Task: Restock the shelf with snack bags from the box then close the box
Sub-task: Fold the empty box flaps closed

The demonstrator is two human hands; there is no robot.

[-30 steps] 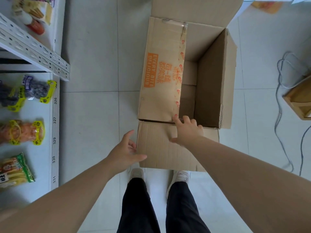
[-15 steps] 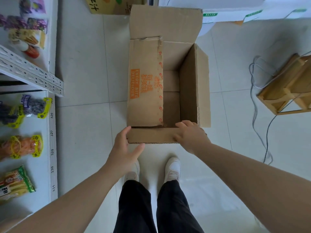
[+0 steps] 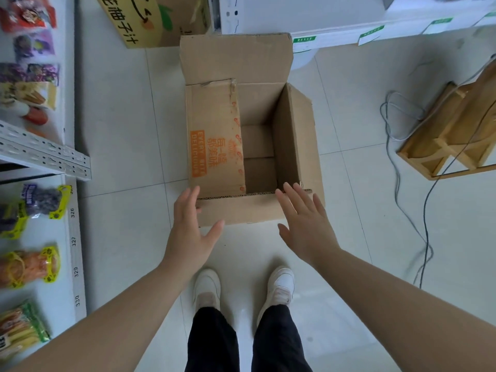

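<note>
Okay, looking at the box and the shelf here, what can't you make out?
Head view only:
1. Left part of the box interior: hidden under the printed flap folded over the opening.
2. Snack bags on the shelf: cut off by the left edge.
3. Green-topped labels at top right: too small and blurred to read.

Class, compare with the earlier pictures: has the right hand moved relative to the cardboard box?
Yes. The right hand has uncurled from the near flap of the cardboard box and drawn back toward the person, fingers now straight.
</note>
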